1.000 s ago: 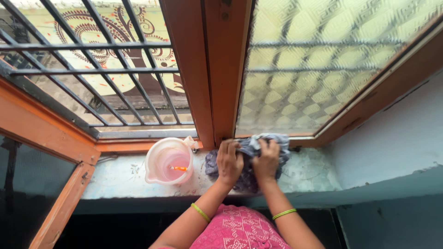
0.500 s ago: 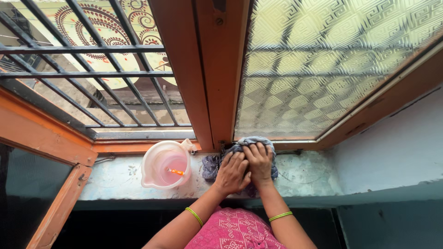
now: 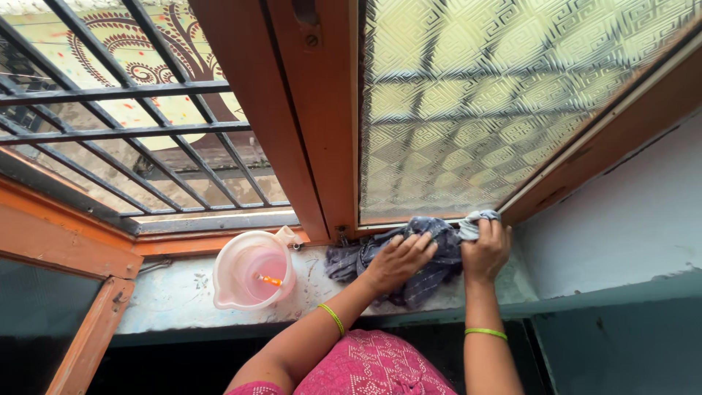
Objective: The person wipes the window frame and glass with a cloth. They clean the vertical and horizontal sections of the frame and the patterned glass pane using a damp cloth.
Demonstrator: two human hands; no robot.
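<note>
Both hands are down on a blue-grey cloth (image 3: pixel 409 260) that's bunched up on the window sill (image 3: pixel 183 292), pushed close against the bottom of the wooden window frame (image 3: pixel 322 146). The left hand (image 3: pixel 397 261) lies flat over the middle of the cloth, fingers spread and pressing down rather than clutching anything. The right hand (image 3: pixel 485 251) is off at the right end of the cloth, near the corner where the frame meets the pale blue wall (image 3: pixel 621 227), and its fingers are curled around a lighter wad of the fabric, so that one is actually gripping. Each wrist has a thin green bangle on it, and a pink patterned garment (image 3: pixel 373 366) shows at the bottom edge. To the left of the cloth, close but not touching as far as can be seen, sits a pale pink plastic jug (image 3: pixel 252 271) with a bit of liquid and something small and orange inside. The pane above the cloth is frosted patterned glass (image 3: pixel 482 102), and the opening to the left has dark metal bars (image 3: pixel 131 132) across it.
</note>
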